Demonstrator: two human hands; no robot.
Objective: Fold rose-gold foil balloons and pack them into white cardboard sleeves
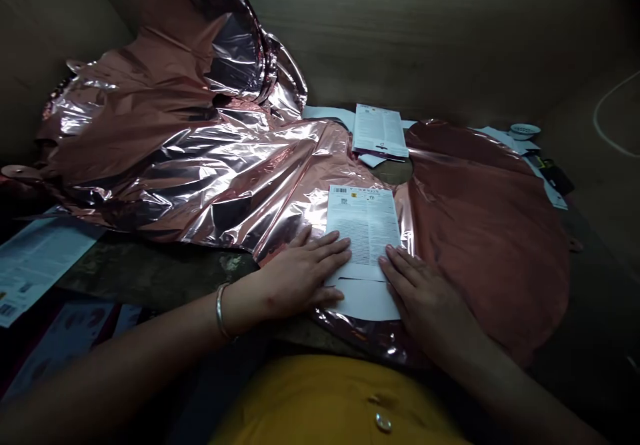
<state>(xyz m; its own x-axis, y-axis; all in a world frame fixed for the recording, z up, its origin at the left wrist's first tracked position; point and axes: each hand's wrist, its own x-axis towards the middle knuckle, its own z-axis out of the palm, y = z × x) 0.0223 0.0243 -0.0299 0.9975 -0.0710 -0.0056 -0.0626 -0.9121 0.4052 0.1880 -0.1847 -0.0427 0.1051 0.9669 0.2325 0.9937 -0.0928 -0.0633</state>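
Observation:
A white printed card (366, 232) lies on a flat rose-gold foil balloon (480, 225) in front of me. My left hand (300, 275) rests flat with its fingers stretched onto the card's left edge. My right hand (425, 292) lies flat against the card's lower right edge, fingers together and extended. Neither hand grips anything. A silver bangle (220, 312) sits on my left wrist.
A crumpled heap of rose-gold foil balloons (165, 132) fills the left and back. A second printed card (379, 130) lies behind. Printed sheets (30, 265) lie at the left edge. A small white cap (524, 129) and papers sit at the far right. Cardboard walls surround the area.

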